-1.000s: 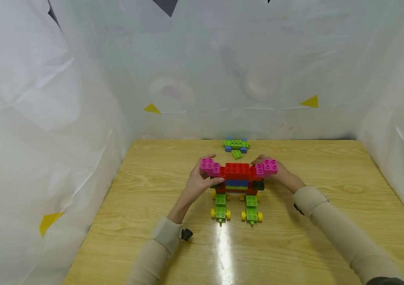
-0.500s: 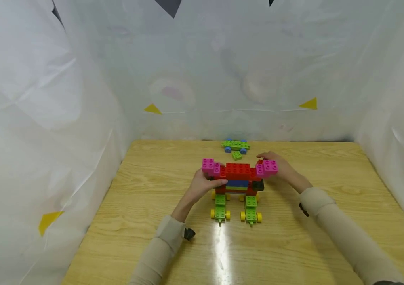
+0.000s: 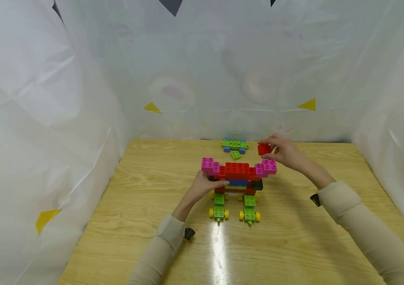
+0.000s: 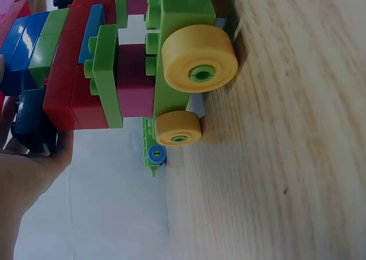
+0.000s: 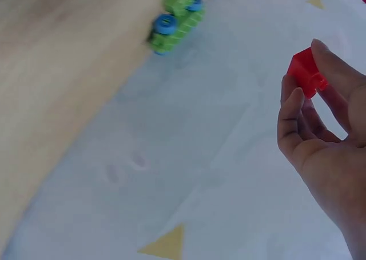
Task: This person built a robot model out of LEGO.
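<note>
A toy figure built of bricks (image 3: 237, 169) stands on the table, with pink bricks at both top ends, red, blue and black ones in its body, and two green wheeled bases under it. My left hand (image 3: 201, 186) grips its left side, the thumb across the front and the other fingers hidden behind. In the left wrist view, the yellow wheels (image 4: 200, 58) of a base show large. Behind the figure's right end, my right hand (image 3: 285, 153) pinches a small red brick (image 3: 264, 149) above the table. The right wrist view shows this red brick (image 5: 306, 71) between thumb and fingers.
At the table's back edge stands a green wheeled base (image 3: 235, 145) with blue wheels. A loose green brick (image 3: 235, 155) lies just in front of it. White sheeting with yellow triangles (image 3: 307, 104) hangs behind and at both sides of the wooden table (image 3: 145, 190).
My right hand has come away from behind the figure's right end, back and up, with the red brick, which now shows apart from it. The left hand has kept its hold.
</note>
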